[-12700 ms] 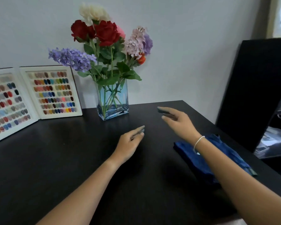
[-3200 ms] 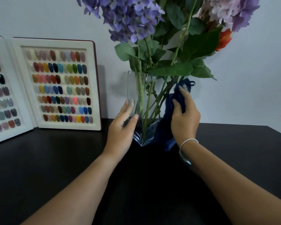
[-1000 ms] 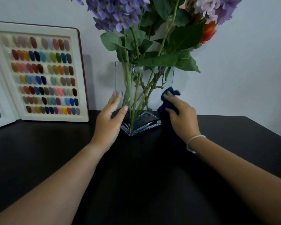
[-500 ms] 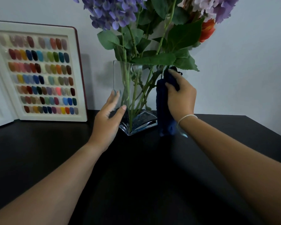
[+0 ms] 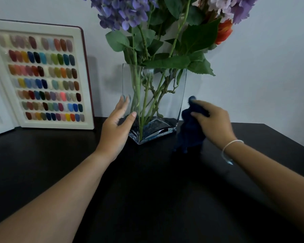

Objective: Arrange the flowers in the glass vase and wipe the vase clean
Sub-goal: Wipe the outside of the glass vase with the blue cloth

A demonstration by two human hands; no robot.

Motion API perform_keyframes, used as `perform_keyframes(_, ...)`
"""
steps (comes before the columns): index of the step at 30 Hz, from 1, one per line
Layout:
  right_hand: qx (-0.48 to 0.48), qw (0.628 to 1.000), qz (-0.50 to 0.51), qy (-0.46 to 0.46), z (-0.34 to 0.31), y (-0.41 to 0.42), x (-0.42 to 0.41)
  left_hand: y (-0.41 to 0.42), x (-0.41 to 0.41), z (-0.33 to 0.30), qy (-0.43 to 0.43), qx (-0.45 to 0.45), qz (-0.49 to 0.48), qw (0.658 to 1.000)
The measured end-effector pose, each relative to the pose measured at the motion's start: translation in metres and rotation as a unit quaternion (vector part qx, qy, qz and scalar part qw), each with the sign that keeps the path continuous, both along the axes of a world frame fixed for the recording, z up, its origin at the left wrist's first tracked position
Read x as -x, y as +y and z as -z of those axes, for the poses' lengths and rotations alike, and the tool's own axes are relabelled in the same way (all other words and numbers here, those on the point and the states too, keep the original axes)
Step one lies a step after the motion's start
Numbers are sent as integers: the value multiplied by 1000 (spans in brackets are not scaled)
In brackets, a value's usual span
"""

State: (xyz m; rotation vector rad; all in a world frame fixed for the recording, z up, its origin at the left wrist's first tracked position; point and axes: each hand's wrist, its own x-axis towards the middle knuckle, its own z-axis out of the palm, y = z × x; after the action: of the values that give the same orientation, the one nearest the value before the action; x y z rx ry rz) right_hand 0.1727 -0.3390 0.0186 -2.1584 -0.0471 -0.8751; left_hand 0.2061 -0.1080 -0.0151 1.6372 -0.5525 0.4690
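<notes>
Black tabletop [image 5: 147, 190], upright vase [image 5: 154, 102] dead ahead: your left hand [image 5: 117, 127] spread against it, right hand [image 5: 212, 121] bunching the cloth [image 5: 186, 135], seemingly just clear.

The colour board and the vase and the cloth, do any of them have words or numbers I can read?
None can be read.
Colour board: only rows of painted colour samples, no labels or numbers visible.
Vase: clear glass, no mark or brand.
Cloth: plain dark blue and blurred; no tag visible.
Bracelet on the right wrist: no writing visible.
</notes>
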Motion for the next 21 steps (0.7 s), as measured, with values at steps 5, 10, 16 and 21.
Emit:
perform_keyframes(5,1,999,32,-21,-7,-23,8,1,-2,0,0,-1,-1,1000)
perform_keyframes(10,161,986,-40,2,11,5,-1,1,-3,2,7,-1,-11,1000)
perform_keyframes(16,196,979,-36,51,17,18,-16,1,-3,1,7,-2,-10,1000)
perform_keyframes(21,241,968,-2,63,21,23,-18,1,-2,2,6,-5,-12,1000)
